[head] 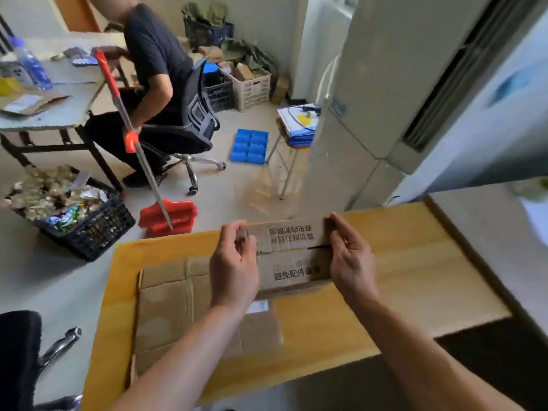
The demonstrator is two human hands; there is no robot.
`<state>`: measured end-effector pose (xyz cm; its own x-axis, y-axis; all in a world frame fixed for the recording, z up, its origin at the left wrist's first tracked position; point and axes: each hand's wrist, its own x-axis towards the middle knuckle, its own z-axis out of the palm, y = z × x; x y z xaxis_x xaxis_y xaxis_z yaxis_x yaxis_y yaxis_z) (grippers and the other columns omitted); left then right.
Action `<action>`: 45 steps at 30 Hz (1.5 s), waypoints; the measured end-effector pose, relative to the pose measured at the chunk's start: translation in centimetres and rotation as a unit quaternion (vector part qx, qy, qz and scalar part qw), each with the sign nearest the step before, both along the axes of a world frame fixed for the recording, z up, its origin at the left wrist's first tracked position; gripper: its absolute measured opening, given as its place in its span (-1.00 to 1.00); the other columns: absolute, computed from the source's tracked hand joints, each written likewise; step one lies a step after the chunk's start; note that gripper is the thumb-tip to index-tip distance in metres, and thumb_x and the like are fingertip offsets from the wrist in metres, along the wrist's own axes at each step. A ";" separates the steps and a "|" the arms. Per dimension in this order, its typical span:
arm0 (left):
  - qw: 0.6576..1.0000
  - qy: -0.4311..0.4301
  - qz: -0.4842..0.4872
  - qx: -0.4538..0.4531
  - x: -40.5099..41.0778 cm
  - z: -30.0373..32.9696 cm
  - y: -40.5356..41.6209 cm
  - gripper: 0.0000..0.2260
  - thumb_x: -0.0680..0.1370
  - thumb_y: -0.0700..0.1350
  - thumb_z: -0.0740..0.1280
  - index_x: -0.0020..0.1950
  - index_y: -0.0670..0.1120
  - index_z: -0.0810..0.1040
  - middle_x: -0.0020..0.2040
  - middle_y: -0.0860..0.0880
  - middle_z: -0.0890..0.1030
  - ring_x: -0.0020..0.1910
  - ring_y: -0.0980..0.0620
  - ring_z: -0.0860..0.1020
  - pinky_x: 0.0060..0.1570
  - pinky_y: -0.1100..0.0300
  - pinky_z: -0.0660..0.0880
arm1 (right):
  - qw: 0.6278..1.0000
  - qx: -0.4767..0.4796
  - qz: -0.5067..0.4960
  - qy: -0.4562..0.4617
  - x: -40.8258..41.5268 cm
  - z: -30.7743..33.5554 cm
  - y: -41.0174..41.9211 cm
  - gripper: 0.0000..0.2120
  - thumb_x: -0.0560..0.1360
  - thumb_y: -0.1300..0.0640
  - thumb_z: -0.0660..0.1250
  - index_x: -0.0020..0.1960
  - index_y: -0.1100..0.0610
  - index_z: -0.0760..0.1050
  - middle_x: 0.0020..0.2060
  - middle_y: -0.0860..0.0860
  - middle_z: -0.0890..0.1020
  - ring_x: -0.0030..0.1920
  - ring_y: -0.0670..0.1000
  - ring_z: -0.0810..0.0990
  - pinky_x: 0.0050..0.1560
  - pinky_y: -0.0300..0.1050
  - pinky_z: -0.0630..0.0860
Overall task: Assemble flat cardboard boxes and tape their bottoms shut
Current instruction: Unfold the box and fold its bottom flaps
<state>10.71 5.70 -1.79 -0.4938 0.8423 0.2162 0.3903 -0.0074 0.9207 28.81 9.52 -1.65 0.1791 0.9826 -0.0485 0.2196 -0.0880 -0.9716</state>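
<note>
1. A black office chair [20, 351] is cut off at the lower-left corner, so only part of its seat and base shows.
2. A black crate [89, 229] on the floor holds a heap of small items, too blurred to name.
3. A stack of flat cardboard boxes [166, 307] lies on the yellow bench [415, 262]; the left forearm hides part of it, and the count of sheets cannot be told.
4. The left hand [234, 268] is raised with its back to the camera, fingers curled at the left end of the cardboard box [292, 256]; whether it pinches the edge cannot be told.
5. One box stands on the bench between the two hands, closed printed flaps facing up, the print too soft to read.
6. The right hand [351, 259] grips the box's right end, thumb on top and fingers curled round the side.
</note>
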 end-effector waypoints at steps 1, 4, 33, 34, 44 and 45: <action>1.000 0.001 -0.025 0.000 2.6 0.2 1.0 -0.86 0.57 -0.25 0.32 0.10 -0.09 0.53 -0.20 0.23 0.52 -0.25 0.37 0.49 -0.30 0.55 0.30 | 1.000 0.004 -0.022 0.004 2.9 0.2 -0.3 -0.66 0.65 0.17 0.19 0.38 -0.06 0.48 0.26 -0.11 0.59 0.27 -0.10 0.54 0.38 0.04 0.44; 0.995 0.019 -0.100 -0.001 12.4 0.7 3.1 -0.86 0.56 -0.22 0.33 0.11 -0.10 0.57 -0.21 0.22 0.54 -0.24 0.21 0.49 -0.29 0.39 0.32 | 0.995 0.002 -0.097 0.010 13.0 0.3 -2.0 -0.63 0.66 0.05 0.15 0.44 -0.20 0.37 0.25 -0.15 0.55 0.25 -0.09 0.52 0.34 0.08 0.47; 0.822 0.055 -0.549 -0.142 78.5 -5.2 7.6 -0.86 0.60 -0.12 0.27 0.11 0.07 0.54 0.01 0.12 0.63 0.03 0.03 0.60 0.10 0.06 0.53 | 0.834 -0.102 -0.538 -0.068 70.2 -6.3 -13.2 -0.61 0.63 0.05 0.16 0.45 -0.02 0.36 0.26 -0.04 0.57 0.05 -0.12 0.44 0.09 -0.23 0.32; 0.817 0.055 -0.556 -0.140 79.8 -5.4 8.5 -0.86 0.60 -0.12 0.27 0.10 0.08 0.53 0.02 0.12 0.63 0.02 0.04 0.59 0.09 0.08 0.52 | 0.829 -0.104 -0.545 -0.067 71.3 -6.2 -12.5 -0.62 0.63 0.06 0.16 0.44 -0.02 0.36 0.27 -0.03 0.56 0.08 -0.09 0.47 0.11 -0.22 0.34; 0.791 0.131 -0.592 -0.077 86.6 -6.1 13.0 -0.84 0.60 -0.15 0.24 0.14 0.05 0.51 -0.12 0.20 0.57 -0.16 0.23 0.53 -0.15 0.32 0.34 | 0.817 -0.109 -0.563 -0.054 77.1 -6.4 -9.0 -0.67 0.62 0.06 0.16 0.37 -0.07 0.35 0.15 -0.07 0.59 0.08 -0.02 0.55 0.12 -0.03 0.49; 0.787 0.141 -0.598 -0.057 86.6 -6.3 13.0 -0.83 0.60 -0.17 0.24 0.15 0.01 0.53 -0.09 0.15 0.59 -0.13 0.17 0.53 -0.10 0.29 0.36 | 0.823 -0.105 -0.557 -0.045 77.0 -6.4 -9.1 -0.69 0.62 0.06 0.16 0.35 -0.09 0.34 0.13 -0.09 0.59 0.08 0.00 0.57 0.12 0.05 0.53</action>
